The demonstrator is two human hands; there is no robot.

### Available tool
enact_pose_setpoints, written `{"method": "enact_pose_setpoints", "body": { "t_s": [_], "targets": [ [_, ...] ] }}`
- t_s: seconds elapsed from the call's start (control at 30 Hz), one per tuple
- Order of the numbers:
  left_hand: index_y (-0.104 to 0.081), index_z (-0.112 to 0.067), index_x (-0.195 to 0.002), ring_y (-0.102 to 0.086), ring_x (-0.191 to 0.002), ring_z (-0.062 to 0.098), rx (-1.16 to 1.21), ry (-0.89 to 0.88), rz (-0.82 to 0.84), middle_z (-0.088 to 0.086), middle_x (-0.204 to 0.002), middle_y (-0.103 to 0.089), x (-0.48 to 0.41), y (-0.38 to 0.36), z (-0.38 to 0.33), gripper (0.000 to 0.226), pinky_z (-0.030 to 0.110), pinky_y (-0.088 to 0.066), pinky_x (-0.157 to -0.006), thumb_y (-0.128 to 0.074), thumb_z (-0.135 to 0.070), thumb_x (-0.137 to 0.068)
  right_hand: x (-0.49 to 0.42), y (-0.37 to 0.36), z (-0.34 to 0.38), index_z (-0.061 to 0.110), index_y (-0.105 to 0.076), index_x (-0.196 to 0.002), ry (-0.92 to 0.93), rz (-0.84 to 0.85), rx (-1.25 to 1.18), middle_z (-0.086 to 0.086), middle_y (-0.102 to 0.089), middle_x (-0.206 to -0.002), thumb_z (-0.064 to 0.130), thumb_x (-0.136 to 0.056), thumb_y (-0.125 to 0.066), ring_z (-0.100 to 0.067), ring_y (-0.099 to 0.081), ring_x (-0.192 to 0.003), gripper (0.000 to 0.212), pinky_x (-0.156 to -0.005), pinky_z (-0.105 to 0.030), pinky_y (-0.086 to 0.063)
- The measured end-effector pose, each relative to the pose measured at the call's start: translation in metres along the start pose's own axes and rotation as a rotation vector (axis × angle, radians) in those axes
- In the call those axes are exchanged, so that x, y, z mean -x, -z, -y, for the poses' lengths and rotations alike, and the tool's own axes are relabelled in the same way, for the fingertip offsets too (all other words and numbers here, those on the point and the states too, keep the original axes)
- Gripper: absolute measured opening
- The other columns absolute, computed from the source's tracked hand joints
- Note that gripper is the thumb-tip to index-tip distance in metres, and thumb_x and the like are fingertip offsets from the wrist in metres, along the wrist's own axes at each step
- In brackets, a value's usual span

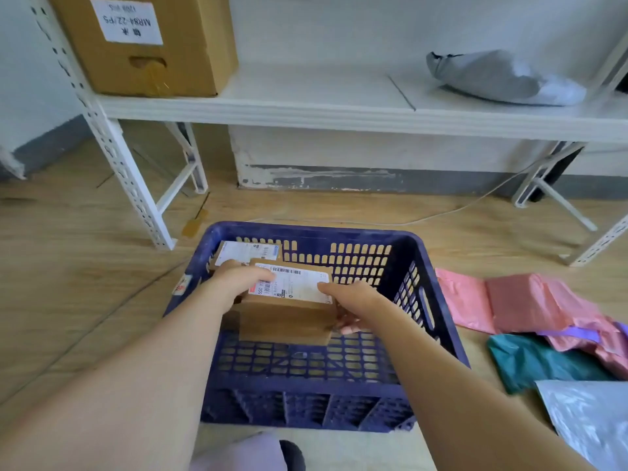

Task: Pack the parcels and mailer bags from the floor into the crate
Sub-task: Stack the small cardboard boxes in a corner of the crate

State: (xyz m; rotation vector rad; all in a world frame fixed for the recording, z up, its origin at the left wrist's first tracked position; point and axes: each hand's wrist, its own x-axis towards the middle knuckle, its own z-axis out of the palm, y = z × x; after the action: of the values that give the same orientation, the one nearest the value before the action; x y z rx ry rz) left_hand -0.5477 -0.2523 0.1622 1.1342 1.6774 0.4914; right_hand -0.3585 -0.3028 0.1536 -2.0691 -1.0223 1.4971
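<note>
Parcel (289,314) is held inside the crate (419,300), left of middle. Left hand (238,277) curls over its top-left edge; right hand (350,300) grips the right end, thumb on the label (295,283), fingers (350,328) beneath. Best to set it flat and snug beside the second parcel (244,251) in the far-left corner and slip the right fingers out last, leaving room for the pink bags (520,300), teal bag (543,362) and silver bag (591,413) on the floor (102,266) at right. Cannot tell whether the parcel touches the crate bottom; second parcel is half hidden behind the left hand, silver bag is cut off by the frame, label print is unreadable.
</note>
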Motion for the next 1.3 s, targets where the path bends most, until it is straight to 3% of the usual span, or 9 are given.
{"method": "enact_pose_setpoints", "body": {
  "t_s": [0.17,0.33,0.47,0.63,0.87,1.07,1.13,1.2,1.3],
  "targets": [
    [-0.054,-0.008,-0.118,-0.062,-0.090,0.021,-0.125,0.109,0.005,0.008,-0.108,-0.065,-0.026,0.004,0.022,0.042,0.032,-0.047,-0.077,-0.071,-0.015,-0.080,-0.030,-0.027,-0.001,0.005,-0.054,-0.108,-0.052,0.150,0.058,-0.008,-0.059,-0.081,0.040,-0.092,-0.054,-0.016,-0.056,-0.059,0.039,-0.053,-0.025,-0.049],
    [-0.050,-0.005,-0.118,-0.061,-0.104,0.028,-0.199,0.243,0.057,0.013,-0.114,-0.063,-0.046,0.005,0.046,0.043,0.037,-0.047,-0.092,-0.070,-0.015,-0.081,-0.058,-0.047,-0.008,0.005,-0.055,-0.109,-0.129,0.251,0.137,-0.014,-0.062,-0.098,0.039,-0.093,-0.051,-0.019,-0.059,-0.067,0.038,-0.057,-0.028,-0.050],
    [-0.047,-0.006,-0.126,-0.055,-0.115,0.030,-0.293,0.273,0.076,0.015,-0.126,-0.057,-0.061,0.009,0.065,0.045,0.035,-0.043,-0.092,-0.065,-0.010,-0.085,-0.083,-0.073,-0.020,0.005,-0.052,-0.117,-0.182,0.336,0.128,-0.015,-0.060,-0.105,0.037,-0.094,-0.049,-0.020,-0.058,-0.071,0.040,-0.059,-0.028,-0.049],
    [-0.043,-0.003,-0.129,-0.056,-0.115,0.031,-0.427,0.280,0.058,0.016,-0.127,-0.054,-0.081,0.007,0.083,0.048,0.036,-0.047,-0.097,-0.063,-0.009,-0.086,-0.105,-0.097,-0.029,0.009,-0.050,-0.116,-0.216,0.393,0.103,-0.009,-0.057,-0.088,0.036,-0.094,-0.050,-0.018,-0.058,-0.065,0.035,-0.057,-0.028,-0.050],
    [-0.038,0.001,-0.134,-0.051,-0.121,0.028,-0.681,0.303,0.048,0.015,-0.135,-0.048,-0.100,-0.012,0.095,0.044,0.030,-0.044,-0.091,-0.051,-0.013,-0.095,-0.125,-0.110,-0.040,0.012,-0.045,-0.128,-0.290,0.431,0.089,-0.008,-0.060,-0.095,0.036,-0.095,-0.047,-0.022,-0.063,-0.081,0.040,-0.067,-0.031,-0.054],
    [0.003,-0.005,-0.150,-0.030,-0.137,0.032,-0.734,0.337,0.113,0.019,-0.153,-0.017,-0.111,-0.010,0.104,0.073,0.036,-0.039,-0.107,-0.046,-0.015,-0.097,-0.131,-0.118,-0.039,0.015,-0.041,-0.136,-0.282,0.443,0.038,-0.010,-0.058,-0.120,0.028,-0.096,-0.047,-0.024,-0.068,-0.089,0.043,-0.060,-0.028,-0.055],
    [0.010,-0.008,-0.150,-0.026,-0.139,0.033,-0.741,0.348,0.133,0.018,-0.156,-0.010,-0.116,-0.011,0.112,0.079,0.039,-0.037,-0.109,-0.047,-0.017,-0.096,-0.133,-0.121,-0.038,0.015,-0.041,-0.137,-0.285,0.441,-0.008,-0.009,-0.057,-0.119,0.027,-0.097,-0.045,-0.025,-0.067,-0.087,0.042,-0.067,-0.030,-0.056],
    [0.002,-0.006,-0.151,-0.027,-0.140,0.031,-0.766,0.339,0.150,0.016,-0.156,-0.014,-0.117,-0.012,0.116,0.074,0.039,-0.037,-0.110,-0.046,-0.016,-0.096,-0.134,-0.122,-0.037,0.017,-0.041,-0.137,-0.292,0.434,-0.037,-0.009,-0.056,-0.121,0.026,-0.098,-0.043,-0.026,-0.067,-0.086,0.040,-0.079,-0.034,-0.056],
    [-0.012,-0.006,-0.150,-0.032,-0.137,0.029,-0.786,0.320,0.157,0.013,-0.153,-0.022,-0.116,-0.011,0.121,0.069,0.039,-0.039,-0.109,-0.050,-0.013,-0.092,-0.136,-0.122,-0.036,0.020,-0.041,-0.138,-0.301,0.432,-0.057,-0.008,-0.056,-0.123,0.024,-0.098,-0.043,-0.027,-0.069,-0.089,0.040,-0.076,-0.033,-0.057]
  ]
}}
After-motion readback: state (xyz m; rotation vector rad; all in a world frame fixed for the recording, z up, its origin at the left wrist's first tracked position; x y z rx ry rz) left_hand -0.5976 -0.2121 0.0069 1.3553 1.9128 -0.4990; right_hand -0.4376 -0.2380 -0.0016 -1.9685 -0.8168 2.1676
